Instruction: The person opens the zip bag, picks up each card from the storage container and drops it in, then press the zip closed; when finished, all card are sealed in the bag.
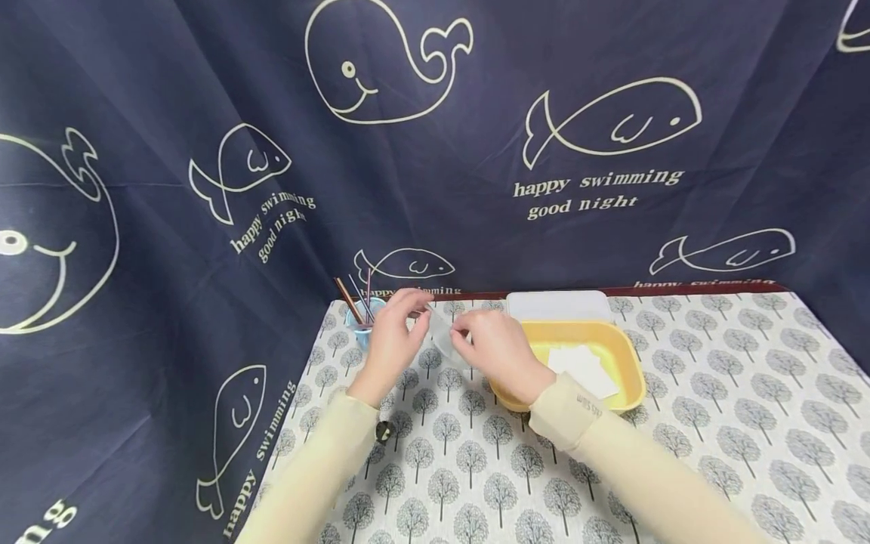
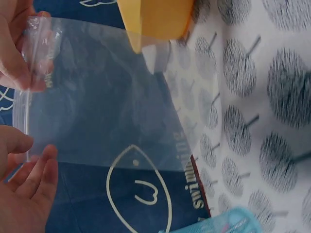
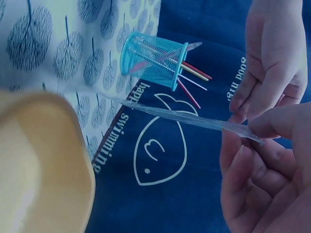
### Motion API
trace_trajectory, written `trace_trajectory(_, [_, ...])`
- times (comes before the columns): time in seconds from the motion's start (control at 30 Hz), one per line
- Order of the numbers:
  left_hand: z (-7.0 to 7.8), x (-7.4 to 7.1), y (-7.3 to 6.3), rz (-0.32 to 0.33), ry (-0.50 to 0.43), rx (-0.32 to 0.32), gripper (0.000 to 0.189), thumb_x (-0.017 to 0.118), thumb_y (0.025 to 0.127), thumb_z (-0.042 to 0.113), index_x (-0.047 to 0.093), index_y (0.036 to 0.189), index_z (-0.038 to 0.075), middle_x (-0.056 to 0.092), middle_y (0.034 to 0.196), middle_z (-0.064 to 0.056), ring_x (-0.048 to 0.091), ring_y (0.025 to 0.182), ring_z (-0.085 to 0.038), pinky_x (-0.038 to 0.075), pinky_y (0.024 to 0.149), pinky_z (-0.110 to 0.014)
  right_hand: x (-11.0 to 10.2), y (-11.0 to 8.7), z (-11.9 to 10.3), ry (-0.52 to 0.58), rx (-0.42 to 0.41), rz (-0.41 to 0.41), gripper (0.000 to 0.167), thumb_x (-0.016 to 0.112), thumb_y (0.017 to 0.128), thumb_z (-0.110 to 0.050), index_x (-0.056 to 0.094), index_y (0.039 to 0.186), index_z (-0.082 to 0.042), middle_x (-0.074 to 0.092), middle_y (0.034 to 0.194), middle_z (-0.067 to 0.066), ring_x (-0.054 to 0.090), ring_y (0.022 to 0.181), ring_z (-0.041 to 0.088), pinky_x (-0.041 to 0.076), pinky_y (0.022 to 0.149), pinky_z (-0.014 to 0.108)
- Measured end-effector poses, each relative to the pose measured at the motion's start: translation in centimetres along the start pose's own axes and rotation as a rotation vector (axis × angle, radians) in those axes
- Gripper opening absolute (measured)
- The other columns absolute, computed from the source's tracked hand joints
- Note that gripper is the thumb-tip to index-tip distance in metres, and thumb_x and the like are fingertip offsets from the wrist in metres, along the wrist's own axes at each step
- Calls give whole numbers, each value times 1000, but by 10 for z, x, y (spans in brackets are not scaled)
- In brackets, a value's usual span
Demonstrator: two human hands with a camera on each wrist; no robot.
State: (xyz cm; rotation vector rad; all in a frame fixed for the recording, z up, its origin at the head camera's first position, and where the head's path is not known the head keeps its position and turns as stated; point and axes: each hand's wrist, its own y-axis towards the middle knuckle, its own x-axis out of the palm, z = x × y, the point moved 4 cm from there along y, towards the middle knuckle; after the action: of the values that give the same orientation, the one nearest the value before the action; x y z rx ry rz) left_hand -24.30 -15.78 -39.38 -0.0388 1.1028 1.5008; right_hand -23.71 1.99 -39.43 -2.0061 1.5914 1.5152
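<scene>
Between both hands hangs a clear zip-lock bag (image 2: 112,97), its zip edge at the hands and its body hanging down. The bag looks flat, and only a faint part of it shows in the head view. My left hand (image 1: 394,340) pinches one end of the zip edge between thumb and fingers. At the other end of that edge, my right hand (image 1: 496,347) pinches the plastic, as the right wrist view shows. Below and beside the right forearm sits a yellow tub (image 1: 633,378) holding white sheets or packets (image 1: 584,370).
A blue mesh cup (image 3: 150,58) with several thin sticks stands behind the left hand. At the table's back edge lies a white lid or tray (image 1: 559,305). A small dark round object (image 1: 384,431) shows by the left sleeve. Fish-print curtains (image 1: 435,189) enclose the tree-print tablecloth (image 1: 714,453).
</scene>
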Motion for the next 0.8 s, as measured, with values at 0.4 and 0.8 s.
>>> trace_trajectory(0.4, [-1, 23, -40, 66, -455, -419, 20, 67, 100, 6, 58, 118, 4, 71, 103, -8, 75, 88, -25, 60, 72, -30, 15, -20, 4, 218, 103, 130, 11, 70, 93, -13, 81, 91, -15, 75, 87, -5, 62, 66, 4, 54, 62, 26])
trace_trajectory(0.8, [1, 38, -61, 37, -560, -436, 13, 64, 103, 6, 70, 112, 0, 73, 103, -11, 75, 92, -23, 62, 86, -35, 35, -37, 8, 473, 194, 104, 8, 77, 96, -15, 77, 102, -10, 75, 101, 1, 72, 85, 20, 62, 76, 33])
